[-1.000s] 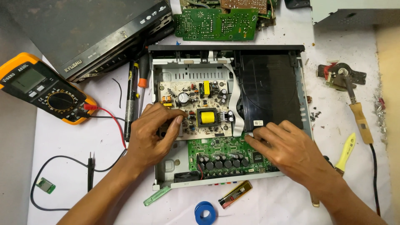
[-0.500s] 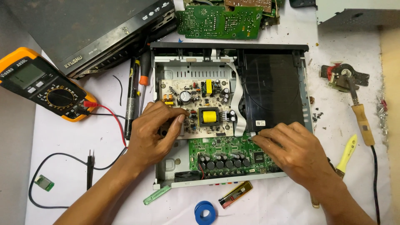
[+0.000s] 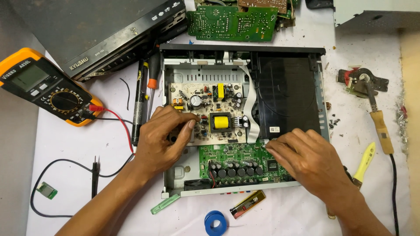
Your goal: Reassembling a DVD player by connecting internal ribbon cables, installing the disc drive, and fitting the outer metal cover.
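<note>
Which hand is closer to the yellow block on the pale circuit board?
The left hand. Its fingertips rest on the pale circuit board just left of the yellow block. The right hand lies farther off, lower right, on the green circuit board.

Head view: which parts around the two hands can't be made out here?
- Pale board: its left lower corner lies under the left hand.
- Green board: its right part is covered by the right hand.
- Whether either hand's fingertips pinch anything: hidden by the fingers themselves.
</note>
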